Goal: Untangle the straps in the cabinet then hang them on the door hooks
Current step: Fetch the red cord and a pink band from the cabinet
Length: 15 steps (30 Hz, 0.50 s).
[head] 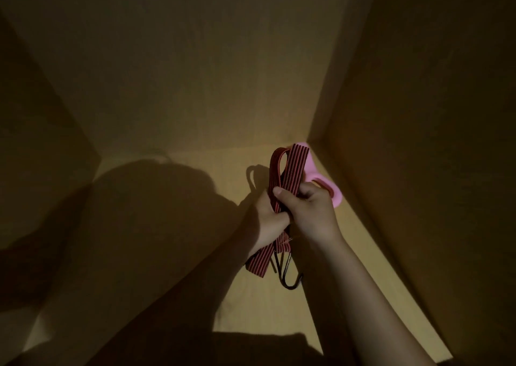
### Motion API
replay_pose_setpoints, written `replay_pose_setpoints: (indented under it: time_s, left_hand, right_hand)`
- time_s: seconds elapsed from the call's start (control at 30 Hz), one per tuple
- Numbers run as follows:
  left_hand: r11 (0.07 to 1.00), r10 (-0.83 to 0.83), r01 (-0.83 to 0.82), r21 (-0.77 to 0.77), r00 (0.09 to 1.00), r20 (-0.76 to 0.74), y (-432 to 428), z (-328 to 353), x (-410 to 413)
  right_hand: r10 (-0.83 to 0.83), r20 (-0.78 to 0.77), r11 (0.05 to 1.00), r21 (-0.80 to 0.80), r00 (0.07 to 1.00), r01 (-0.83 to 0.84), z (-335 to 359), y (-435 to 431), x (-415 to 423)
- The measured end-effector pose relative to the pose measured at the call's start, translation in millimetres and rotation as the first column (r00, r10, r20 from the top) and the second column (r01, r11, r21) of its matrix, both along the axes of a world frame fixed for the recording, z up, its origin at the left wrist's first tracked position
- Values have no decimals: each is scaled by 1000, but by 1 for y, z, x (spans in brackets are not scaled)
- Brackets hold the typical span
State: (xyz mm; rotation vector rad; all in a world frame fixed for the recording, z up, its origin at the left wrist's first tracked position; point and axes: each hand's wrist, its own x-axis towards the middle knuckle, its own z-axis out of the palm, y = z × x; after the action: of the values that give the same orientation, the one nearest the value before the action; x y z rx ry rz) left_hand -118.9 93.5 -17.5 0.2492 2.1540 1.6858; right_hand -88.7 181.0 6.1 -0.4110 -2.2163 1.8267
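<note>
We clutch the red-and-black striped straps (290,170) in both fists: our left hand (266,219) wraps them, our right hand (314,212) pins them under its thumb; metal hooks (290,275) dangle beneath.

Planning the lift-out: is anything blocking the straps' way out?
Nothing visible. The left hand and right hand grip the striped straps; a pink object sits behind them. Door hooks are out of view.

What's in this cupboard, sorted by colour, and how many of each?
Red-and-black striped strap bundle: 1
Pink plastic piece: 1
Dark metal hook: 1 plainly visible
Bare hands: 2, left hand and right hand, both gripping the bundle
Total: 5
</note>
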Motion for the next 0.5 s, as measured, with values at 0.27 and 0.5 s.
replay_pose_setpoints:
  time_s: [0.27, 0.5]
  left_hand:
    - [961, 199, -252, 111, 914, 353, 3, 6, -23]
    - [950, 272, -310, 16, 856, 439, -3, -12, -33]
  right_hand:
    - [-233, 85, 863, 478, 969, 166, -8, 43, -46]
    - [-302, 328, 633, 771, 895, -69, -24, 59, -65]
